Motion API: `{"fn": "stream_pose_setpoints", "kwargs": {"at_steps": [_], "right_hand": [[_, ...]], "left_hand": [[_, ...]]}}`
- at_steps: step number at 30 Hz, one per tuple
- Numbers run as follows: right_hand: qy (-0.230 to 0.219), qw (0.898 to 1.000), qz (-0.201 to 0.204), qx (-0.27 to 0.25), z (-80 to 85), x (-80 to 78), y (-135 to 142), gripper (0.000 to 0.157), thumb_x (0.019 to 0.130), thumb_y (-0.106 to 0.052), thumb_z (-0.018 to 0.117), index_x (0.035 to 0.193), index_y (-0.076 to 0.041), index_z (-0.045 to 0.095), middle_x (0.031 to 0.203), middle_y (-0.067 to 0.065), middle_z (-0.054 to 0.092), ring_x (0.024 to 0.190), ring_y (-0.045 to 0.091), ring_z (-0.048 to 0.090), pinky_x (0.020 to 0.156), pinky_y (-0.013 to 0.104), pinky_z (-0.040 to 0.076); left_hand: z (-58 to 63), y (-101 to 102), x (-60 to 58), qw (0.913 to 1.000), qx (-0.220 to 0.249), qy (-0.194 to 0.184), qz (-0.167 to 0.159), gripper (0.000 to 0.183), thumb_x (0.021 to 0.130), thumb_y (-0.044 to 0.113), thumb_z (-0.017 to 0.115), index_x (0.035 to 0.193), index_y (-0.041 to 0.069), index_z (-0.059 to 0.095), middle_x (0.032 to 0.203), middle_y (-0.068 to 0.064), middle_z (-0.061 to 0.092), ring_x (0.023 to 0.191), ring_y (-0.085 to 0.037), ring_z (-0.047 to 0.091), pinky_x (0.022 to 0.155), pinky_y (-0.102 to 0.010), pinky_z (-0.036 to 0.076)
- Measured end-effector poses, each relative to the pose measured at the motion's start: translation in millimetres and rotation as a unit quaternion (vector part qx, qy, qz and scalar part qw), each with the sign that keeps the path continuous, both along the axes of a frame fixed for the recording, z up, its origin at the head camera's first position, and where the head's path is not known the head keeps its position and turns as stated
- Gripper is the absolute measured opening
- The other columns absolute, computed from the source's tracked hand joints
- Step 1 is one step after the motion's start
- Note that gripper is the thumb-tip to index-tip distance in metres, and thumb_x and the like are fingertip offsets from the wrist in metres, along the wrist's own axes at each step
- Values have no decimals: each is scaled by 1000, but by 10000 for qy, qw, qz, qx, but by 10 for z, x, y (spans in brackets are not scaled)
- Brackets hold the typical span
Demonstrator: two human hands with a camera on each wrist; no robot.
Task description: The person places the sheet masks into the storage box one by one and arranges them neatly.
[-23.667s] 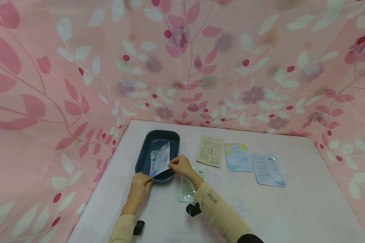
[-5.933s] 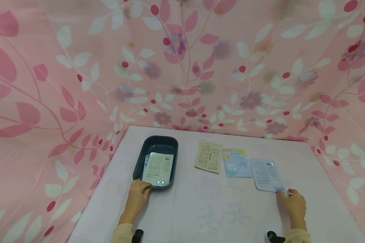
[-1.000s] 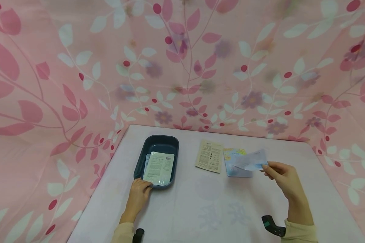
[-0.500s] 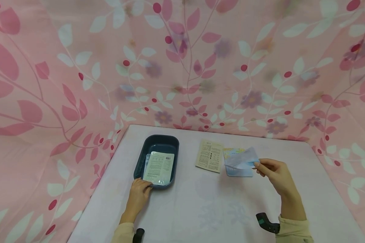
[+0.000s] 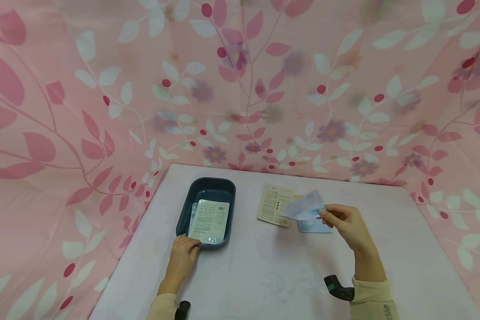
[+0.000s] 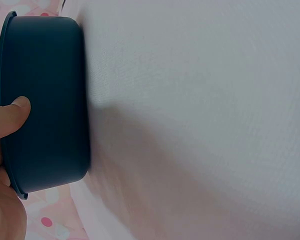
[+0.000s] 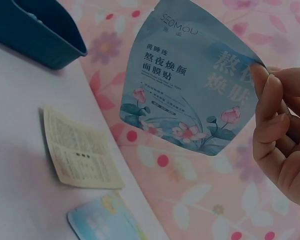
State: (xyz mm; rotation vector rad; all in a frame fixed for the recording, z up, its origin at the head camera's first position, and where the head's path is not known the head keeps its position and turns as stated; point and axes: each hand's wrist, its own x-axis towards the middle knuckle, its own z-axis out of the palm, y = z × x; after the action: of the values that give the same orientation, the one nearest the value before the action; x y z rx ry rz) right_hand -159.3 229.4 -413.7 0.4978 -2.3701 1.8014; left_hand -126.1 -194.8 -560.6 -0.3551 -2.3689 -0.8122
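Note:
My right hand pinches a blue face mask sachet by one edge and holds it up above the table. In the right wrist view the sachet's front shows printed lotus flowers and lettering. With thumb and fingers my left hand grips the near rim of a dark blue tray; the left wrist view shows the thumb against the tray's outer wall. Inside the tray lies a pale green sachet, overlapping a bluish one that is mostly hidden.
A beige sachet with printed text lies right of the tray. Beside it is a blue and yellow sachet, partly covered in the head view by the held one. A flowered pink curtain hangs behind the white table.
Since several seconds ago, the pale green sachet has gone into the tray, and my right hand has picked up the rightmost blue sachet. Lately it moves left with it. My left hand stays put.

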Motion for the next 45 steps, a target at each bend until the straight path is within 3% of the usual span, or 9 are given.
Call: {"fn": "stream_pose_setpoints", "kwargs": {"at_steps": [6,13,20,24,39,45], "right_hand": [[-17,9998,186,-44,8,-45,-152,14,88,5,59,94,17,61,69,1,63,61,8,54,55,20,49],[-67,9993,373,-67,-6,-102,-299,15,88,5,59,96,18,61,70,-5,63,61,8,54,56,20,50],[-228,9984,510,50,-54,-177,-421,16,89,0,60,96,15,63,69,4,61,61,11,54,55,22,49],[-313,9977,603,62,-85,-212,-470,17,89,-1,60,97,14,63,70,3,61,61,12,53,54,23,47],[-720,9952,653,118,-105,-277,-642,24,90,-3,60,103,16,60,76,7,61,64,10,54,57,23,48],[-556,9957,740,82,-124,-307,-705,19,89,0,60,101,15,62,78,8,60,62,11,54,56,25,48]], "left_hand": [[6,0,-3,10000,59,-54,-15,23,58,-15,79,73,0,69,73,-8,68,73,-25,63,89,-53,46],[3,-4,-1,10000,40,-72,-9,23,59,-14,79,74,1,70,73,-8,68,74,-24,64,90,-52,46],[1,-7,16,9999,71,-94,7,24,59,-15,79,74,0,69,74,-8,68,75,-25,64,90,-53,45],[0,-6,15,9999,78,-115,15,24,59,-15,79,74,1,69,74,-8,69,75,-25,64,91,-52,45],[0,-6,3,9999,45,-118,-29,23,59,-14,79,75,0,69,75,-9,69,77,-25,64,91,-53,45],[0,-8,5,10000,47,-52,-56,23,60,-14,79,74,0,69,74,-8,69,75,-25,64,90,-54,46]]}}
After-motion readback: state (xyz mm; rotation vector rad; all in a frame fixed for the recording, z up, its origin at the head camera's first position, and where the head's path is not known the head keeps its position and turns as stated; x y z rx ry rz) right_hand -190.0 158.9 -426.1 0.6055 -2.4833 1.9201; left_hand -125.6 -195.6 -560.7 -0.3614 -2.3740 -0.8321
